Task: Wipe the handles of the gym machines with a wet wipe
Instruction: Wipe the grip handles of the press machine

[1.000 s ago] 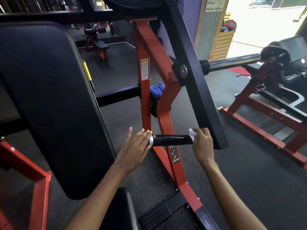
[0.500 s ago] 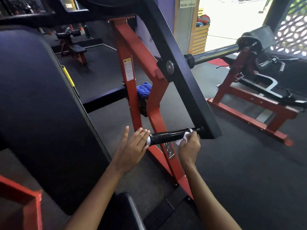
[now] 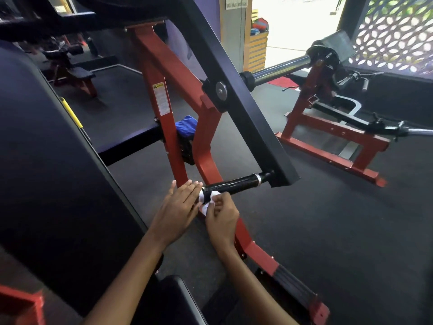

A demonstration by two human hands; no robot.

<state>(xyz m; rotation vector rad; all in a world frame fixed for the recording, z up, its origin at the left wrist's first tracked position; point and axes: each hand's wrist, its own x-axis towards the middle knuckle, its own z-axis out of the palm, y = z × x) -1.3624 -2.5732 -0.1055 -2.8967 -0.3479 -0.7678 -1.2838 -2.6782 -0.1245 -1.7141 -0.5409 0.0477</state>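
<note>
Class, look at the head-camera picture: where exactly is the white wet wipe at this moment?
In the head view, the wet wipe sits just below centre, pinched by the right hand at the free end of the black handle, beside the left hand's fingertips.

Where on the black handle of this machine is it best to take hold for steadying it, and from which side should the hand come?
Grip the bare middle of the black handle, coming from above. It is a near-level round bar, free all round there. The right hand pinches the wet wipe at its near end, where the left hand lies flat.
</note>
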